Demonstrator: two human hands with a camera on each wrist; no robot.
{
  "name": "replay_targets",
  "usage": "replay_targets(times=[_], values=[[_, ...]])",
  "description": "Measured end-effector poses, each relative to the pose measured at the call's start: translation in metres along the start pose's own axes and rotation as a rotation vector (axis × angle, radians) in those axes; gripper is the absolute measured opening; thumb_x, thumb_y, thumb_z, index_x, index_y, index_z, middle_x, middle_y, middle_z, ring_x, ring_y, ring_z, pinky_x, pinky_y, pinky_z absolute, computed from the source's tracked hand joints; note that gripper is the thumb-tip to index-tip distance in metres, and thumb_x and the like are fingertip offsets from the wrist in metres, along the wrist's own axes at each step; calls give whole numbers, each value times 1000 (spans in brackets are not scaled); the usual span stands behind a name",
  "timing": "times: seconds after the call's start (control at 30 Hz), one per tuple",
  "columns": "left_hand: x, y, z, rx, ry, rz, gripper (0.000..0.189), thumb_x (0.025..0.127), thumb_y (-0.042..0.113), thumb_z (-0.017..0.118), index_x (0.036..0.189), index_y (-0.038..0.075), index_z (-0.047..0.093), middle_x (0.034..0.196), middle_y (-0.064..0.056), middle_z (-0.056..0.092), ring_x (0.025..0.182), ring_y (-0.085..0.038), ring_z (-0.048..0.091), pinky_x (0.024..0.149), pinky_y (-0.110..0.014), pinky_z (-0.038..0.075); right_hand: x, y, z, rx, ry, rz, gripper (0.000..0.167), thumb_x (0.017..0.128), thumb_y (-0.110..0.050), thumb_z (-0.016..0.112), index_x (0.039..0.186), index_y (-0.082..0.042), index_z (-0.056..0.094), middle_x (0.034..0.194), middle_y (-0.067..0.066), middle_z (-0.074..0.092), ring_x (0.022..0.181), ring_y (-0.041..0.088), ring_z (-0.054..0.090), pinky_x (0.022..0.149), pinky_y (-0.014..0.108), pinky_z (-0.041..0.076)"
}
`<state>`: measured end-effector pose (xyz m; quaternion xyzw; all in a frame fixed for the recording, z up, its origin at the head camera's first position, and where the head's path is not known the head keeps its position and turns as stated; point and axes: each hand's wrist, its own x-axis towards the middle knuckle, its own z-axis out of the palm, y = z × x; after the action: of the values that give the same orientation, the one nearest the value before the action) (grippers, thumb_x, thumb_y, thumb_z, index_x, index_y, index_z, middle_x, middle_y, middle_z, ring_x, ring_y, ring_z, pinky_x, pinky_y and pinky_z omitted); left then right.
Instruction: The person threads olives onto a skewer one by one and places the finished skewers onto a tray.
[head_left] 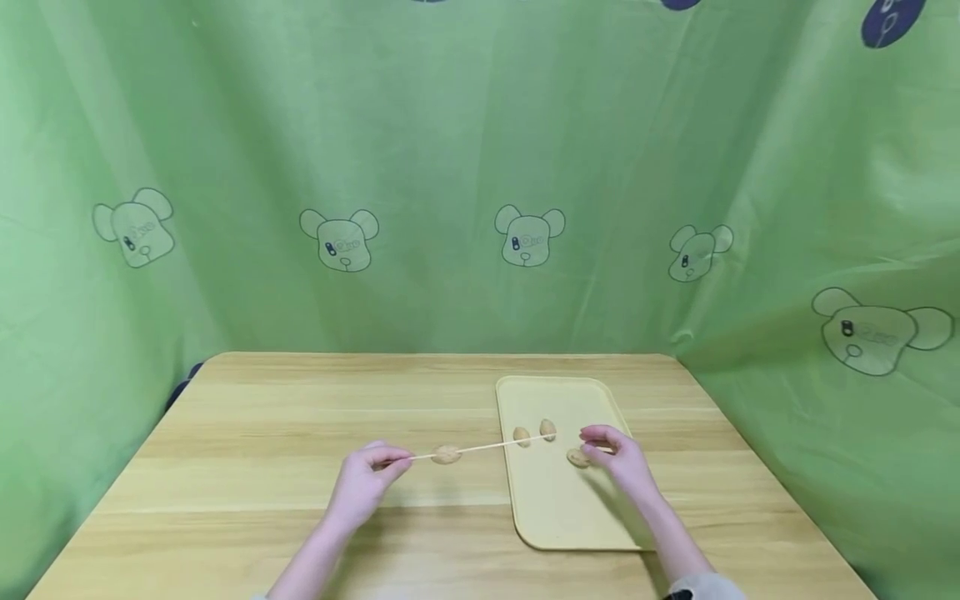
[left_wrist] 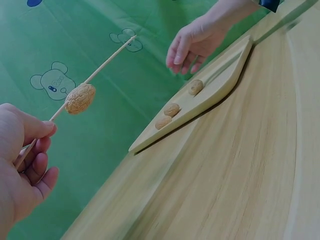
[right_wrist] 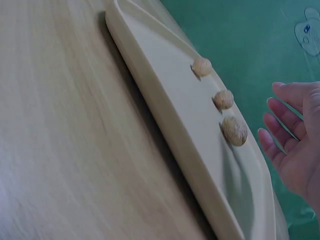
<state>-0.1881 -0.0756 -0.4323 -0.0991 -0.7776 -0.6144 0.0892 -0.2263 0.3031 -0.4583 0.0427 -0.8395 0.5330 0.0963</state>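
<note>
My left hand (head_left: 365,481) pinches one end of a thin wooden skewer (head_left: 487,446) between thumb and fingers. A wrinkled tan oval ball (left_wrist: 80,98) is threaded on the skewer, part-way along from the fingertips. The skewer's free end points right, overlapping the tray in the head view. Over the right part of the pale yellow tray (head_left: 558,508), my right hand (head_left: 621,463) hovers with loosely bent fingers and holds nothing. Three more such balls lie on the tray; the nearest ball (right_wrist: 234,131) is beside the right fingertips, with a gap showing in the right wrist view.
The tray lies flat on the right part of a light wooden table (head_left: 300,417). A green curtain (head_left: 435,150) printed with bear heads stands behind and along both sides of the table.
</note>
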Motion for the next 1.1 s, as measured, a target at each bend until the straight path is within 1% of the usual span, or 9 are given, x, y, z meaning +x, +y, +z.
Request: replay_targets(times=[0.13,0.23,0.3,0.37,0.47,0.57,0.73,0.9,1.1], values=[[0,0,-2,5,-9,-5,6,78,2,70,84,3,72,79,-1,64,76,-13,56,68,-23,47,2,8,-3,-54,-16,10,34,83,-3,66,114,8,57,109,22,61,97,24,57,79,21,46],[-1,-2,-2,-5,-2,-7,7,79,2,70,85,2,72,79,-2,64,76,-13,56,68,-23,46,1,13,-3,-105,-54,21,37,81,-4,68,115,7,57,108,21,61,97,29,57,80,23,46],[-1,-3,-2,-4,7,-7,7,79,3,70,85,1,72,80,-2,64,76,-13,56,67,-23,45,1,16,-3,-129,-76,28,39,80,-4,70,115,8,57,107,20,61,94,27,57,80,24,46],[0,-3,-2,-3,11,-10,7,78,3,71,85,2,72,80,-2,65,76,-12,55,68,-23,45,1,18,-1,-129,-87,34,39,79,-3,70,114,9,57,104,20,61,91,23,58,77,24,46],[0,-4,-3,1,10,-12,6,78,3,71,84,3,72,79,-1,65,77,-12,56,69,-23,46,2,20,2,-118,-73,35,38,77,1,71,111,9,58,100,18,62,85,17,57,75,22,47],[0,-5,-3,-8,9,-18,6,78,2,71,83,4,72,79,0,65,77,-13,57,69,-23,46,3,21,6,-116,-59,35,37,75,3,72,109,10,59,98,17,63,82,14,56,73,21,47],[1,-8,-2,-16,13,-27,6,77,2,71,83,4,73,79,-1,64,78,-13,57,69,-22,47,4,22,9,-156,-40,49,34,75,3,71,107,8,61,96,14,64,81,15,56,72,22,46],[2,-9,-2,2,13,-25,7,78,3,71,84,4,73,80,-1,64,78,-14,57,69,-22,47,6,23,11,-214,-24,53,29,76,0,72,103,6,64,88,8,63,78,13,55,71,23,45],[3,-9,-1,30,8,-26,7,78,3,71,84,3,72,80,-2,64,78,-15,57,70,-22,48,3,20,8,-218,-13,64,28,76,0,71,102,7,63,89,10,64,80,17,58,72,23,47]])
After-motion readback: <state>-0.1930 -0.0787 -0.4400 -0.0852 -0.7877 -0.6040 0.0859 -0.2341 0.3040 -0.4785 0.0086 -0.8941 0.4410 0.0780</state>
